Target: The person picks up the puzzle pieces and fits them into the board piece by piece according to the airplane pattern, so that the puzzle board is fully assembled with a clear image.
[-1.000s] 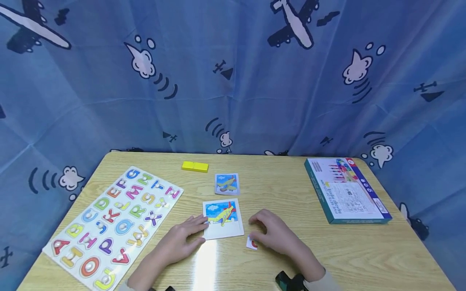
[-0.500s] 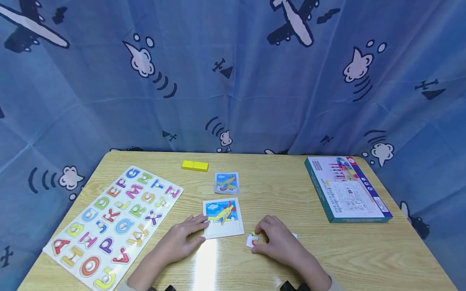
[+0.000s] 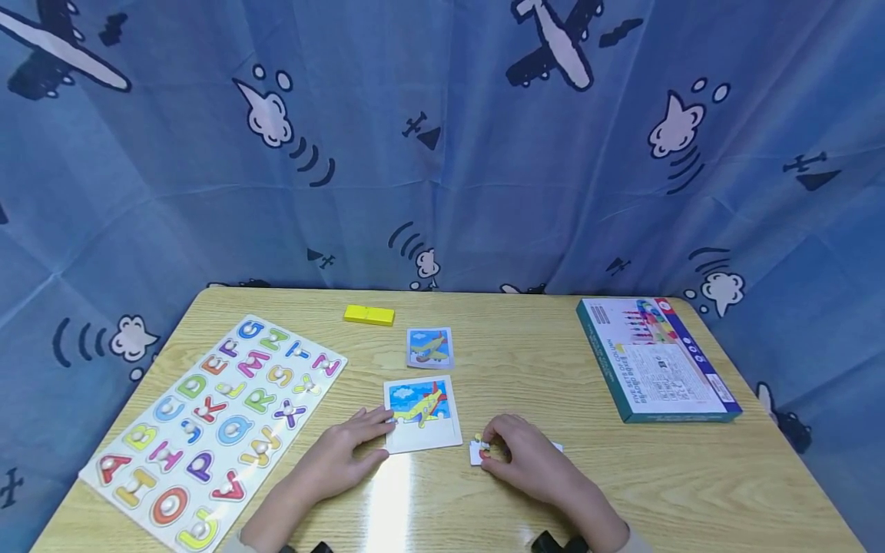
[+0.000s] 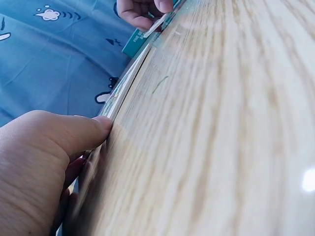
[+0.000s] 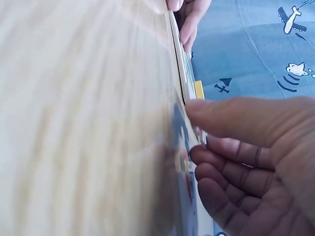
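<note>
Left hand (image 3: 342,453) spread against puzzle board (image 3: 423,440). Right hand (image 3: 531,462) pinches puzzle piece (image 3: 475,455) just beside the board, toward surface's (image 3: 664,491) right edge. Risks: grip partly masks print, so piece could seat wrongly turned; if left bracing is light, board could slide toward far edge.

Room beyond the right hand (image 3: 531,457)
Bare table (image 3: 522,357) there (box (image 3: 660,361) farther right); letter board (image 3: 228,402) obstructs the left hand's (image 3: 343,453) left side.

The left hand (image 3: 344,456) lies palm down, fingers extended, thumb spread apart; the right hand (image 3: 531,462) curls its fingers, thumb and forefinger pinching. Both forearms (image 3: 280,511) angle inward.
</note>
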Demonstrator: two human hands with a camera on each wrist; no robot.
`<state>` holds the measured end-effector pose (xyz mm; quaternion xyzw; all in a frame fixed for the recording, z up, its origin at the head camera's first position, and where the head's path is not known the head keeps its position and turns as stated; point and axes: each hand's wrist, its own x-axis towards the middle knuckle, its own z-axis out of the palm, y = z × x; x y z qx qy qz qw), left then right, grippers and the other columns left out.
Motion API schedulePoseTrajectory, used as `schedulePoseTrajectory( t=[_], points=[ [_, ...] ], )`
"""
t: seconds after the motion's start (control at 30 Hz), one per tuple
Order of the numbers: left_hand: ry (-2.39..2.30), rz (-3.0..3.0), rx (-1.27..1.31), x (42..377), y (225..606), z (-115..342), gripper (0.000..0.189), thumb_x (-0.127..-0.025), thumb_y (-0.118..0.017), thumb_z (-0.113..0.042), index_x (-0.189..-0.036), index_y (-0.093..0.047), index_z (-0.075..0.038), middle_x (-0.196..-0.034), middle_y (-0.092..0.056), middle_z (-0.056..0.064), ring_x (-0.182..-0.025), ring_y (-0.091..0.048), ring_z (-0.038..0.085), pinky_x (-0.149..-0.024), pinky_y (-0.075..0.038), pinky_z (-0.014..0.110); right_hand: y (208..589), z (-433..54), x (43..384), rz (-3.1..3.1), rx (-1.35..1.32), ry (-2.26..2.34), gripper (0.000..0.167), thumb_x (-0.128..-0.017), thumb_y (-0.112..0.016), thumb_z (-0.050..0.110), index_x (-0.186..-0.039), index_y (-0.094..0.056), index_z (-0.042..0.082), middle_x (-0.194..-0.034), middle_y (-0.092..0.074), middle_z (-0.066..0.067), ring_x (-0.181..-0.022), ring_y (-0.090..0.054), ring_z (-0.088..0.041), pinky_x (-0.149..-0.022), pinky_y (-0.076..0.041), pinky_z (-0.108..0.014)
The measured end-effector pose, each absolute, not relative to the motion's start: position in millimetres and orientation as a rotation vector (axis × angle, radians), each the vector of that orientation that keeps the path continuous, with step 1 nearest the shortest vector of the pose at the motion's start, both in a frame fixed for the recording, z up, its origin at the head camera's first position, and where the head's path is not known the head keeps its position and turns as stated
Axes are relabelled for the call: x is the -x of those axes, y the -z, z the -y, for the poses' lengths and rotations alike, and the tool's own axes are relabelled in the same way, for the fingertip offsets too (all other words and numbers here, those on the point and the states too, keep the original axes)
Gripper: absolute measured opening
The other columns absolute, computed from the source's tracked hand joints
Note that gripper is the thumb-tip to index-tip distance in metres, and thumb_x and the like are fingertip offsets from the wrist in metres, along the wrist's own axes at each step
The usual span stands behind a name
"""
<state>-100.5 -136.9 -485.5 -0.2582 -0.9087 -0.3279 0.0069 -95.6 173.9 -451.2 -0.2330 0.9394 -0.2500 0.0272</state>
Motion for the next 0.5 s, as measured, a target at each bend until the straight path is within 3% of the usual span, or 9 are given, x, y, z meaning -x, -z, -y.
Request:
schedulePoseTrajectory(
  t=[0.1, 0.5],
  points=[
    [1.014, 2.839, 0.811, 101, 486, 137, 0.038, -0.088, -0.067, -0.026, -0.124, -0.064, -0.016, -0.139, -0.053, -0.003, -0.132, -0.045, 0.020, -0.113, -0.035, 0.041, 450, -175, 97, -2.908, 0.723, 0.770, 0.021, -0.079, -0.076, 0.022, -0.091, -0.060, 0.017, -0.087, -0.056, 0.011, -0.079, -0.047, -0.004, -0.067, -0.046, -0.023],
    [0.995, 2.831, 0.812, 101, 487, 137, 0.040, -0.087, -0.067, -0.028, -0.126, -0.063, -0.016, -0.138, -0.054, -0.004, -0.131, -0.047, 0.019, -0.112, -0.036, 0.040, 445, -165, 98, -2.923, 0.834, 0.787, 0.019, -0.083, -0.072, 0.022, -0.099, -0.064, 0.017, -0.094, -0.060, 0.011, -0.087, -0.052, -0.003, -0.075, -0.051, -0.026]
  ],
)
